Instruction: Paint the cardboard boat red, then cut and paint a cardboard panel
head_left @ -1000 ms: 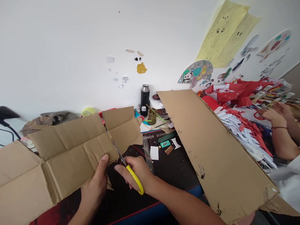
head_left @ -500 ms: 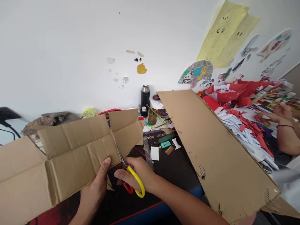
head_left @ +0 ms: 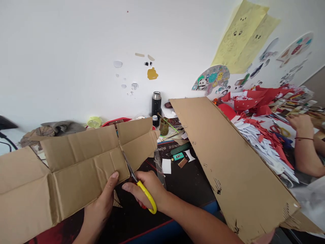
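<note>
Craft workspace, black desk mat (head_left: 188,184) beneath the right hand (head_left: 149,188) gripping yellow-handled metal scissors (head_left: 147,197), brown cardboard sheet (head_left: 228,162) to its right, white paper strips (head_left: 255,140) heaped farther right, yellow paper drawings (head_left: 237,44) on the white wall (head_left: 63,61) beyond.

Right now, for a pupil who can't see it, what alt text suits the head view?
The right hand holds yellow-handled scissors, blades in a cut through creased cardboard gripped by the left hand. To the right is a flat cardboard sheet; behind, a black thermos flask stands near the white wall.
</note>
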Available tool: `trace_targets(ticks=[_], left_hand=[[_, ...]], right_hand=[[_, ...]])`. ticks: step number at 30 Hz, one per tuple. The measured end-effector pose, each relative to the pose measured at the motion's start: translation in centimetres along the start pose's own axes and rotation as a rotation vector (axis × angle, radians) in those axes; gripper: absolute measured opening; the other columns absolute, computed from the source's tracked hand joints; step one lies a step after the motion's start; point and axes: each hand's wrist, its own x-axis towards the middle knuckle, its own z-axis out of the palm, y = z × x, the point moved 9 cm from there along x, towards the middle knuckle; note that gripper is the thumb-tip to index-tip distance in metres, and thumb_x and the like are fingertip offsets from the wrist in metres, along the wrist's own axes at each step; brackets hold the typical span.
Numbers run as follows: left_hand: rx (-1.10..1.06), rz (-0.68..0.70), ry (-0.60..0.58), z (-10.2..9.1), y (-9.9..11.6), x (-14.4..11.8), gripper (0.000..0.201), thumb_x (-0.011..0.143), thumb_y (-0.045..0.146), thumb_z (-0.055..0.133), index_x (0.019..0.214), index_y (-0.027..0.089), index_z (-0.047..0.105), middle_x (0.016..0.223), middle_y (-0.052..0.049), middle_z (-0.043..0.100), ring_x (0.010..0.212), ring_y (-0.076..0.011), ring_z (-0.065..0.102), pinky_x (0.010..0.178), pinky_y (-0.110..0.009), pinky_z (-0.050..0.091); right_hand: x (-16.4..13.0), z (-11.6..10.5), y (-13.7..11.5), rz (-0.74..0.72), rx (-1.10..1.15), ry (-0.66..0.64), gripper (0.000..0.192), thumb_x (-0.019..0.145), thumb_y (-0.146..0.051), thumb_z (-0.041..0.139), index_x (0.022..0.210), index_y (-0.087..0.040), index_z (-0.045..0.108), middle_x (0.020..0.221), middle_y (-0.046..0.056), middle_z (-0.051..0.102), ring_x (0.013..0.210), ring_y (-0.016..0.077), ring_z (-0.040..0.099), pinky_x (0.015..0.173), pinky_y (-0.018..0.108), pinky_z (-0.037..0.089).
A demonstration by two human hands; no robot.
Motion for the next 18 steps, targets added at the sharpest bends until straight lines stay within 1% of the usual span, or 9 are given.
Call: trace_targets(ticks=[2, 4, 8, 11, 14, 18], left_hand=[[0.006, -0.015, 0.049, 0.0, 0.3, -0.3, 0.043, 0.078, 0.054, 0.080, 0.110, 0.025, 0.081, 0.129, -0.012, 0.081, 0.148, -0.0419, 0.059, 0.134, -0.062, 0.028], [-0.010, -0.031, 0.068, 0.4, 0.9, -0.5, 0.046, 0.082, 0.056, 0.077, 0.116, 0.024, 0.080, 0.130, -0.012, 0.081, 0.146, -0.0407, 0.061, 0.133, -0.061, 0.032], [-0.047, -0.051, 0.075, 0.9, 1.7, -0.9, 0.052, 0.085, 0.057, 0.075, 0.123, 0.023, 0.079, 0.133, -0.012, 0.079, 0.144, -0.0395, 0.063, 0.131, -0.059, 0.037], [-0.050, -0.046, 0.059, 0.9, 1.9, -0.8, 0.051, 0.083, 0.056, 0.076, 0.122, 0.023, 0.080, 0.128, -0.012, 0.081, 0.143, -0.0396, 0.064, 0.131, -0.057, 0.038], [-0.046, -0.037, 0.049, 0.5, 1.7, -0.5, 0.049, 0.083, 0.056, 0.077, 0.118, 0.023, 0.081, 0.124, -0.012, 0.082, 0.140, -0.0407, 0.066, 0.130, -0.060, 0.038], [0.018, -0.006, 0.025, -0.1, 1.4, -0.2, 0.045, 0.079, 0.057, 0.080, 0.111, 0.026, 0.082, 0.123, -0.010, 0.082, 0.139, -0.0415, 0.066, 0.132, -0.062, 0.033]], right_hand=[[0.0, -0.1, -0.2, -0.044, -0.030, 0.037, 0.047, 0.096, -0.065, 0.075, 0.082, -0.022, 0.066, 0.055, -0.005, 0.057, 0.050, 0.0130, 0.057, 0.051, 0.022, 0.041], [0.0, -0.2, -0.5, -0.068, -0.059, 0.065, 0.046, 0.096, -0.064, 0.075, 0.081, -0.021, 0.068, 0.055, -0.004, 0.057, 0.053, 0.0146, 0.058, 0.052, 0.023, 0.041], [-0.2, 0.0, -0.3, 0.003, -0.058, 0.049, 0.045, 0.096, -0.065, 0.076, 0.086, -0.021, 0.072, 0.052, -0.005, 0.054, 0.051, 0.0162, 0.059, 0.051, 0.023, 0.041], [-0.2, 0.3, -0.2, 0.039, -0.015, 0.009, 0.046, 0.094, -0.066, 0.078, 0.091, -0.021, 0.072, 0.052, -0.006, 0.055, 0.047, 0.0145, 0.057, 0.049, 0.022, 0.043], [-0.2, 0.5, -0.5, 0.016, 0.022, -0.035, 0.050, 0.090, -0.070, 0.080, 0.092, -0.021, 0.070, 0.056, -0.006, 0.058, 0.045, 0.0134, 0.057, 0.048, 0.022, 0.046], [-0.4, 0.2, -1.1, -0.025, 0.024, -0.052, 0.056, 0.088, -0.075, 0.080, 0.091, -0.020, 0.071, 0.065, -0.002, 0.066, 0.055, 0.0164, 0.067, 0.055, 0.023, 0.052]])
